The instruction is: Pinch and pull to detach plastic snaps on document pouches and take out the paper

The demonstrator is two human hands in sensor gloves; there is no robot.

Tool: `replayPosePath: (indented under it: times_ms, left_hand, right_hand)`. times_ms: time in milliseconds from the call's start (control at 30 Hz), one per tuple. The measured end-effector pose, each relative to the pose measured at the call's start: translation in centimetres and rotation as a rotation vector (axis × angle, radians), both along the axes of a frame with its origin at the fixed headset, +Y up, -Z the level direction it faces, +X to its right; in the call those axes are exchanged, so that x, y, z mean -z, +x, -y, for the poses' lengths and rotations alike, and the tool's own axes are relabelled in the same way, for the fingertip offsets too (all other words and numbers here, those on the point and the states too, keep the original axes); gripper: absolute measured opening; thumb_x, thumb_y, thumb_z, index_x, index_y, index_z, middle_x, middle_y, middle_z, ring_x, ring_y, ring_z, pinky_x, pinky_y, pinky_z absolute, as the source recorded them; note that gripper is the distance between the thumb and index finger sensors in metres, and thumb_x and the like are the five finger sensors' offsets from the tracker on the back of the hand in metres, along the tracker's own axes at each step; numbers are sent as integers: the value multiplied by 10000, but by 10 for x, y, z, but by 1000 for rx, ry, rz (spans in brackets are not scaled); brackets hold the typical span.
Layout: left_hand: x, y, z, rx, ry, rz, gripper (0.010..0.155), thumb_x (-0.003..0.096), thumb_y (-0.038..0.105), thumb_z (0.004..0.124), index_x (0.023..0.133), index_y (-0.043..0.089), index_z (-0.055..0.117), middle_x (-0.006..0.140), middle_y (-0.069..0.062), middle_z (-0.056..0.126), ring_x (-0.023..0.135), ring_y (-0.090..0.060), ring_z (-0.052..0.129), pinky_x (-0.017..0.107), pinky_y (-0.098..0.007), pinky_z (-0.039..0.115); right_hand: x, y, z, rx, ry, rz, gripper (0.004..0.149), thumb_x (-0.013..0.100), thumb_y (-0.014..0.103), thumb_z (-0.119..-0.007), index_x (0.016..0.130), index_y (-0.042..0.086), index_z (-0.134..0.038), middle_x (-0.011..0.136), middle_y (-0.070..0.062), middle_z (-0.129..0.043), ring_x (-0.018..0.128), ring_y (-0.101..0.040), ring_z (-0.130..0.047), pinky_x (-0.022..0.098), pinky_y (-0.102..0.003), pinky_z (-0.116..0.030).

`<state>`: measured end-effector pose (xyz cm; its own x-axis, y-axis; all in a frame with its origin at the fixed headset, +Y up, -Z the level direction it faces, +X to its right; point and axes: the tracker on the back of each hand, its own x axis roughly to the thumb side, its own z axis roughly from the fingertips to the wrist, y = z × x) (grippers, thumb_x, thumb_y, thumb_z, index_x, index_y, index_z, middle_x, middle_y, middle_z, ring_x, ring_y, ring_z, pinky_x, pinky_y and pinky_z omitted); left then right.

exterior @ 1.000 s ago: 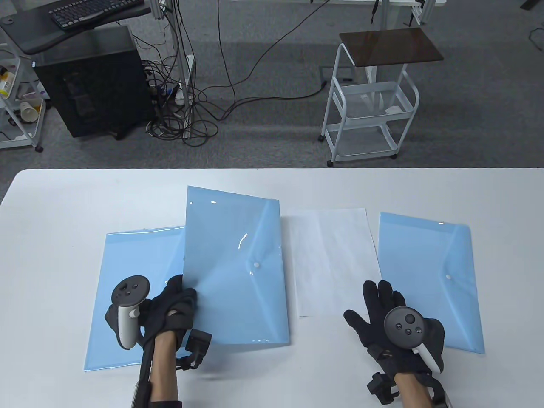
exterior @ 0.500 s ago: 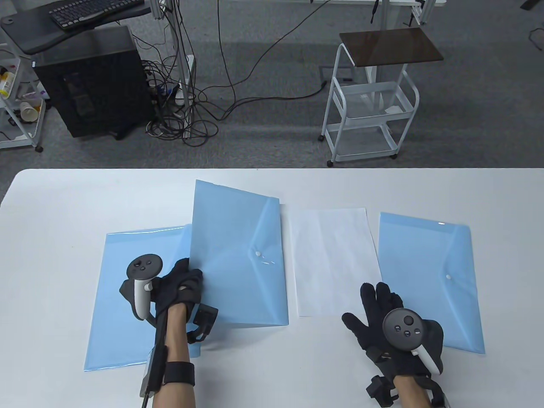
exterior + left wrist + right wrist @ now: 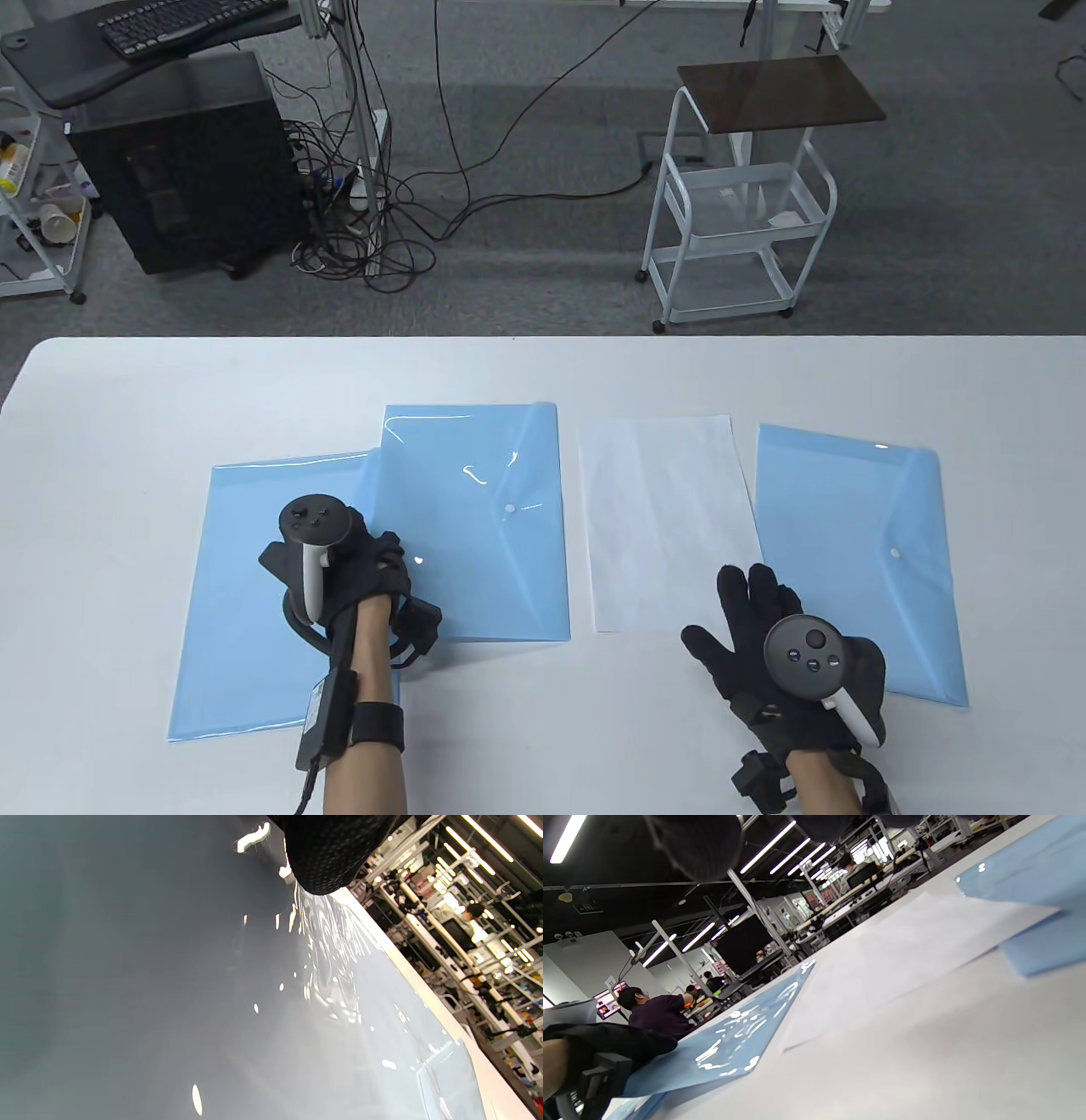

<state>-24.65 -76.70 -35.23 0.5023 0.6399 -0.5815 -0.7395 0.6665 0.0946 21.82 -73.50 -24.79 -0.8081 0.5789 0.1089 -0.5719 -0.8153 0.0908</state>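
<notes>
Three light blue document pouches lie on the white table (image 3: 543, 373). The middle pouch (image 3: 484, 526) lies flat with its white snap (image 3: 510, 509) fastened, and its left part overlaps the left pouch (image 3: 246, 594). My left hand (image 3: 386, 556) holds the middle pouch at its lower left edge; in the left wrist view one gloved fingertip (image 3: 322, 857) presses on its glossy surface (image 3: 212, 984). A white sheet of paper (image 3: 670, 518) lies between the middle pouch and the right pouch (image 3: 857, 560), whose snap (image 3: 896, 553) is closed. My right hand (image 3: 721, 607) rests open, fingers spread, by the paper's lower right corner.
Beyond the table's far edge stand a white wire trolley (image 3: 738, 221), a black computer case (image 3: 178, 161) and a tangle of cables (image 3: 365, 238) on grey carpet. In the right wrist view, people sit at distant benches (image 3: 657, 1010).
My left hand has lowered the middle pouch from a raised tilt until it lies flat on the table, moving forward and right with it. The right hand has stayed put.
</notes>
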Motion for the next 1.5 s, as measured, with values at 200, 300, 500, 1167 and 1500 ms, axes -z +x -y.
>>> replayPosePath:
  times_ms: [200, 300, 500, 1167, 1500]
  left_hand:
    - [-11, 0, -12, 91, 10, 19, 746, 558, 328, 793, 1122, 84, 368, 1130, -222, 520, 907, -501, 744, 618, -568, 733]
    - [-20, 0, -23, 136, 19, 53, 777, 561, 367, 788, 1132, 102, 333, 1185, -196, 416, 978, -573, 615, 664, -636, 649]
    - [-42, 14, -47, 217, 20, 209, 893, 562, 519, 771, 1163, 194, 195, 1228, -161, 212, 1056, -630, 358, 681, -746, 492]
    - [-113, 63, -26, 399, 27, 472, 960, 535, 697, 678, 1156, 265, 87, 1212, -169, 88, 1048, -648, 211, 688, -767, 397]
    - [-113, 68, -25, 399, 44, 488, 954, 532, 688, 686, 1164, 249, 121, 1223, -180, 133, 1051, -654, 249, 685, -770, 412]
  right_hand:
    - [-1, 0, 0, 2, -3, 6, 851, 532, 602, -670, 1139, 68, -407, 1171, -389, -343, 954, -722, -377, 568, -847, -423]
    - [-1, 0, 0, -5, -3, 8, 850, 531, 601, -671, 1139, 69, -407, 1171, -389, -344, 952, -723, -377, 569, -847, -422]
    - [-2, 0, 0, -12, 3, 17, 850, 532, 602, -670, 1139, 70, -404, 1171, -387, -342, 954, -722, -370, 569, -848, -419]
    - [-5, 15, -6, 38, 39, 106, 905, 530, 618, -656, 1141, 37, -327, 1172, -398, -290, 940, -733, -252, 545, -872, -305]
    - [26, 82, -4, 12, -19, 365, 922, 536, 640, -632, 1138, 12, -325, 1165, -415, -320, 880, -779, -243, 445, -919, -247]
